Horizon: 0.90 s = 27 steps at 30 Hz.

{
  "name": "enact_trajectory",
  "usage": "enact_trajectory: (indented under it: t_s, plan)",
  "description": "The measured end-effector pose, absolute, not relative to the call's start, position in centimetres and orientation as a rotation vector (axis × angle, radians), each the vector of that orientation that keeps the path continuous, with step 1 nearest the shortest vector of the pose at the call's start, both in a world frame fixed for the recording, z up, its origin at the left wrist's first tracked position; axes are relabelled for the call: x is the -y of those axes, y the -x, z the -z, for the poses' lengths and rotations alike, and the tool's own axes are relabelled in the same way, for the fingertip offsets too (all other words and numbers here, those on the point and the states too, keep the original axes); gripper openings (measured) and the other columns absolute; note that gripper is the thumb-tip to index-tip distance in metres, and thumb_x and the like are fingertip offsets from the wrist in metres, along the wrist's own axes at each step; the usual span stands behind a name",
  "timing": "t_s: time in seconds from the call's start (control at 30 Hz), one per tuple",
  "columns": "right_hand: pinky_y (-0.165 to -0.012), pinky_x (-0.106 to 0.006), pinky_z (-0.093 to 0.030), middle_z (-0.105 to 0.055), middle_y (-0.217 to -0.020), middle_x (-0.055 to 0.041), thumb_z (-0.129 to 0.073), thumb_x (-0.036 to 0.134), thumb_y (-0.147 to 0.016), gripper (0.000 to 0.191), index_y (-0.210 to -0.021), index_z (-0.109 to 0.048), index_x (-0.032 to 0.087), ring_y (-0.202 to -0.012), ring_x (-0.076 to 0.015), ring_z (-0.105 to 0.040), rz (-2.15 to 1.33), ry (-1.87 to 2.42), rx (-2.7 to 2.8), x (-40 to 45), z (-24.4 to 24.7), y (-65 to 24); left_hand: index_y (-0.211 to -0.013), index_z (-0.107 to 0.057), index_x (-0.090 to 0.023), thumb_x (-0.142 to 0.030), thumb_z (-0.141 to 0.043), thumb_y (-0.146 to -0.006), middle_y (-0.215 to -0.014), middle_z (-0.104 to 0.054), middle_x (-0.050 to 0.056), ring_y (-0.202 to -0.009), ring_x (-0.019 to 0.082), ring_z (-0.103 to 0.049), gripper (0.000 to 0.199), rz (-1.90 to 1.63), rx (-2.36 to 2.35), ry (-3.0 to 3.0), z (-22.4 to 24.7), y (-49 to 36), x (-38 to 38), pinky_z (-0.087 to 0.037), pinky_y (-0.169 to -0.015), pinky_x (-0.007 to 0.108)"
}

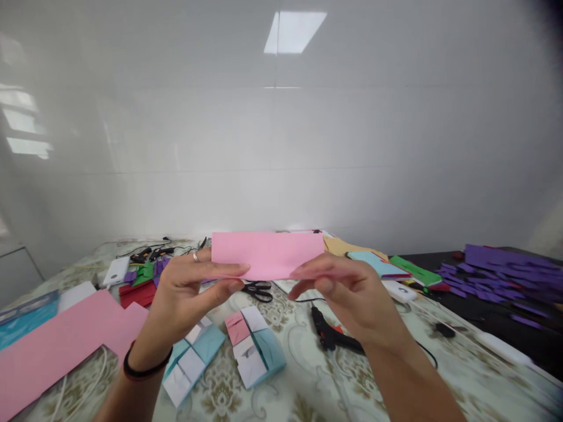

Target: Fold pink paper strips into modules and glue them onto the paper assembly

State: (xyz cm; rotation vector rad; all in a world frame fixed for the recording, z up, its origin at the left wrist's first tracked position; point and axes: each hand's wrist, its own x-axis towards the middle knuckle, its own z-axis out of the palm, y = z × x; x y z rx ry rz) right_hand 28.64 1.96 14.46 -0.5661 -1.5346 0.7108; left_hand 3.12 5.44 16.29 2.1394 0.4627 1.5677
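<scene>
Both hands (187,287) (358,293) — gripping plain pink paper (267,252).

1. A single view, worn on the person's head, looks out over both bare forearms (409,375), which reach in from the bottom edge.
2. It faces forward, nearly square-on to the glossy white wall panels (220,140) filling the upper half.
3. Below, it looks slantwise across the desk's pale green floral cloth (297,357).
4. The bare fingers (226,287) are near, below centre.
</scene>
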Motion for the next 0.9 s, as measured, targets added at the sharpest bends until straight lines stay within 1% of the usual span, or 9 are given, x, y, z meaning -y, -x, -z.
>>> enact_trajectory:
  t_s: [0.13, 0.23, 0.4, 0.5, 0.6, 0.67, 0.77, 0.87, 0.9]
  plan:
    - [-0.061, -0.029, -0.066, -0.08, -0.079, -0.0027, -0.078, 0.042, -0.091, 0.018, -0.086, -0.085, 0.026, -0.064, -0.0163, -0.074, -0.733, 0.61, 1.482, -1.9, -14.6, -28.3, -0.09, -0.088, -0.033, -0.035, -0.085, -0.083, -0.078, -0.08, 0.001, -0.071, 0.019, -0.069, 0.008, -1.528, -0.514, -2.131, -16.7, -3.2, -5.0, -0.054, -0.067, 0.031]
    - [-0.059, -0.027, -0.067, -0.078, -0.077, -0.0024, -0.078, 0.04, -0.091, 0.017, -0.085, -0.084, 0.025, -0.063, -0.0156, -0.073, -0.725, 0.621, 1.486, -1.7, -14.9, -27.9, -0.085, -0.086, -0.031, -0.034, -0.084, -0.084, -0.075, -0.078, -0.001, -0.069, 0.018, -0.066, 0.004, -1.558, -0.572, -2.117, -16.6, -3.4, -4.7, -0.052, -0.066, 0.029]
    - [-0.058, -0.029, -0.068, -0.078, -0.088, -0.0043, -0.074, 0.04, -0.095, 0.018, -0.095, -0.085, 0.025, -0.069, -0.0163, -0.072, -0.758, 0.601, 1.46, -1.7, -14.6, -27.7, -0.075, -0.083, -0.026, -0.029, -0.075, -0.091, -0.068, -0.069, -0.002, -0.061, 0.014, -0.054, 0.018, -1.598, -0.652, -2.052, -16.1, -4.0, -4.5, -0.043, -0.057, 0.026]
    - [-0.057, -0.029, -0.068, -0.077, -0.093, -0.006, -0.068, 0.041, -0.1, 0.023, -0.097, -0.084, 0.025, -0.076, -0.0178, -0.073, -0.778, 0.58, 1.419, -1.9, -14.2, -27.8, -0.064, -0.076, -0.02, -0.03, -0.076, -0.089, -0.057, -0.055, -0.003, -0.056, 0.012, -0.043, 0.027, -1.647, -0.758, -2.006, -15.8, -4.4, -4.5, -0.033, -0.052, 0.025]
    - [-0.052, -0.028, -0.066, -0.075, -0.088, -0.0054, -0.068, 0.039, -0.1, 0.024, -0.093, -0.084, 0.023, -0.072, -0.0169, -0.072, -0.763, 0.594, 1.356, -2.1, -14.0, -27.6, -0.058, -0.069, -0.017, -0.03, -0.076, -0.088, -0.053, -0.044, -0.004, -0.055, 0.01, -0.035, 0.033, -1.691, -0.852, -1.958, -15.6, -4.9, -4.4, -0.028, -0.051, 0.025]
    - [-0.049, -0.026, -0.065, -0.073, -0.084, -0.0047, -0.07, 0.038, -0.098, 0.022, -0.09, -0.083, 0.022, -0.069, -0.0159, -0.07, -0.737, 0.611, 1.317, -2.1, -13.9, -27.4, -0.057, -0.067, -0.016, -0.03, -0.076, -0.087, -0.055, -0.045, -0.003, -0.056, 0.01, -0.036, 0.034, -1.71, -0.889, -1.915, -15.4, -5.3, -4.3, -0.028, -0.051, 0.025]
    - [-0.047, -0.024, -0.062, -0.072, -0.082, -0.0044, -0.073, 0.038, -0.096, 0.021, -0.089, -0.083, 0.021, -0.067, -0.0149, -0.068, -0.699, 0.614, 1.271, -2.1, -13.9, -27.0, -0.061, -0.07, -0.016, -0.028, -0.075, -0.088, -0.059, -0.054, -0.002, -0.058, 0.011, -0.044, 0.03, -1.732, -0.9, -1.884, -15.2, -5.7, -4.1, -0.034, -0.053, 0.024]
    - [-0.047, -0.023, -0.061, -0.072, -0.076, -0.0028, -0.073, 0.037, -0.097, 0.02, -0.089, -0.082, 0.021, -0.059, -0.0127, -0.066, -0.655, 0.635, 1.271, -1.9, -14.1, -26.9, -0.082, -0.077, -0.02, -0.025, -0.077, -0.088, -0.068, -0.066, -0.002, -0.061, 0.011, -0.055, 0.008, -1.75, -0.802, -1.84, -15.2, -6.0, -4.0, -0.044, -0.055, 0.021]
    - [-0.047, -0.022, -0.061, -0.071, -0.073, -0.0021, -0.073, 0.037, -0.097, 0.021, -0.087, -0.081, 0.021, -0.056, -0.0119, -0.065, -0.64, 0.645, 1.281, -1.9, -14.2, -26.8, -0.094, -0.078, -0.022, -0.024, -0.078, -0.087, -0.074, -0.071, -0.002, -0.062, 0.011, -0.06, 0.008, -1.753, -0.754, -1.814, -15.2, -6.0, -4.0, -0.048, -0.056, 0.02]
